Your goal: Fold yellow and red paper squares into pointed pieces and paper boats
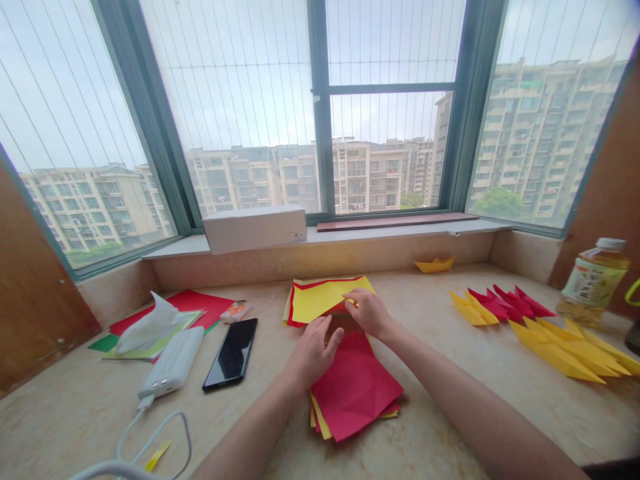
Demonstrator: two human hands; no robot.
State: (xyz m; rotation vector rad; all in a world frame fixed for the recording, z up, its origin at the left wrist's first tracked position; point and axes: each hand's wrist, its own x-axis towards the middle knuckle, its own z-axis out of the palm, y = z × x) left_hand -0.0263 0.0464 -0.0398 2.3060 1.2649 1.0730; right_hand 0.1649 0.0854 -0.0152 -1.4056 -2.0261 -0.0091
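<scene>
A near stack of creased red and yellow paper squares (355, 390) lies on the stone counter (450, 413). My left hand (315, 350) rests on its far left corner, fingers stretched and slightly curled over the top red sheet. My right hand (367, 310) reaches just beyond, fingers pinched on the edge of the yellow top sheet of a second paper stack (323, 299) nearer the window. The two hands sit close together between the stacks.
Folded red and yellow paper shapes (530, 327) line the right side, with a small yellow paper boat (435, 265) behind. A bottle (593, 280) stands far right. A phone (231, 353), power bank (173, 362) with cable, tissue and coloured sheets (165, 320) lie left. A white box (255, 228) sits on the sill.
</scene>
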